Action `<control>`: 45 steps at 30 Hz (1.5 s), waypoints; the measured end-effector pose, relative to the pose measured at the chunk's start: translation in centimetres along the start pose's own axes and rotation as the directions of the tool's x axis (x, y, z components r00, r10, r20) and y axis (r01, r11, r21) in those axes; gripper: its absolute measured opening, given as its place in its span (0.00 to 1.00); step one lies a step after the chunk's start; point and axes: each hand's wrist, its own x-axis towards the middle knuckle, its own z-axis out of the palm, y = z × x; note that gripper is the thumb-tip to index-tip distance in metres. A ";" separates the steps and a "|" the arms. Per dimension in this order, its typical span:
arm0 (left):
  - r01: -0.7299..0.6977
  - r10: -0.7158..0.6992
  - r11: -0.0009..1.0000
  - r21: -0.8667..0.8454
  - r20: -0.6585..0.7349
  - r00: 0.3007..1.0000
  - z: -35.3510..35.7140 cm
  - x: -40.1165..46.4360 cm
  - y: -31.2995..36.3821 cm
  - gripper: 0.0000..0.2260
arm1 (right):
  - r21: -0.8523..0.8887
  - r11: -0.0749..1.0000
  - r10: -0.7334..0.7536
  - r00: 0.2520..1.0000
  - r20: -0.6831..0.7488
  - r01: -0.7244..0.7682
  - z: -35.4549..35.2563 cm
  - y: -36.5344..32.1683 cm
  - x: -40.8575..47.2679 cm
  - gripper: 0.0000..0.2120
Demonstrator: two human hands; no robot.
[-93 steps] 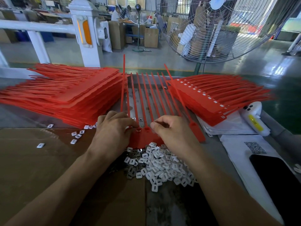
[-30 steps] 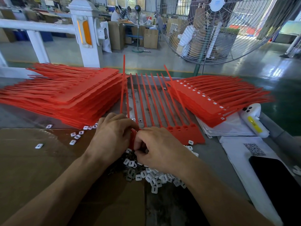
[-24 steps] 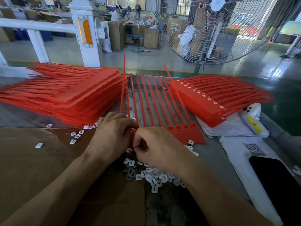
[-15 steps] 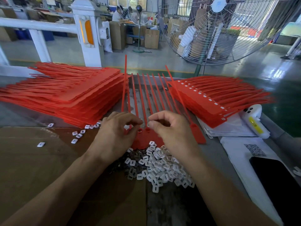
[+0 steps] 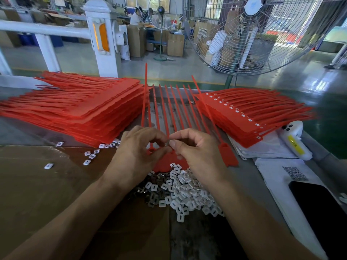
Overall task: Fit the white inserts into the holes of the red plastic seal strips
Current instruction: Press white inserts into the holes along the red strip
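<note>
A comb of joined red seal strips (image 5: 170,109) lies at the table's centre, tails pointing away, its head plate (image 5: 166,163) under my hands. My left hand (image 5: 137,154) grips the plate's left end, thumb on top and fingers curled over the strips. My right hand (image 5: 199,154) pinches a small white insert, barely visible, between thumb and forefinger just above the plate, fingertips nearly meeting the left hand's. A heap of white inserts (image 5: 185,192) lies in front of the plate, partly under my right wrist.
A tall stack of red strips (image 5: 80,109) lies at left, a stack with inserts fitted (image 5: 249,117) at right. Loose inserts (image 5: 90,154) dot the cardboard sheet (image 5: 37,194). A white device (image 5: 293,141), papers and a black phone (image 5: 319,211) lie right. A big fan (image 5: 251,34) stands behind.
My right hand left the insert heap and rose to the strip's head, fingertips now pinched beside the left hand. The left hand has stayed on the plate's left end.
</note>
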 end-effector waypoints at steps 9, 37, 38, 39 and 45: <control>-0.001 0.000 1.000 -0.027 -0.042 0.999 -0.1 0.2 0.0 0.06 | -0.086 0.987 -0.131 0.991 0.031 0.133 -0.2 -0.5 0.0 0.10; 0.221 -0.238 0.930 0.295 0.022 0.971 -0.4 -0.2 -1.5 0.11 | -0.677 0.728 -0.097 0.994 0.059 0.111 -0.1 1.7 2.3 0.04; 0.226 -0.246 0.926 0.304 0.030 0.969 -0.4 -0.2 -1.5 0.11 | -0.681 0.723 -0.100 0.993 0.064 0.116 0.0 1.7 2.4 0.04; 0.229 -0.253 0.922 0.313 0.039 0.967 -0.5 -0.2 -1.5 0.12 | -0.683 0.720 -0.104 0.993 0.063 0.119 0.1 1.7 2.4 0.05; 0.262 -0.311 0.909 0.326 0.107 0.944 -0.5 -0.3 -1.4 0.15 | -0.709 0.695 -0.100 0.993 0.070 0.120 0.1 1.6 2.5 0.06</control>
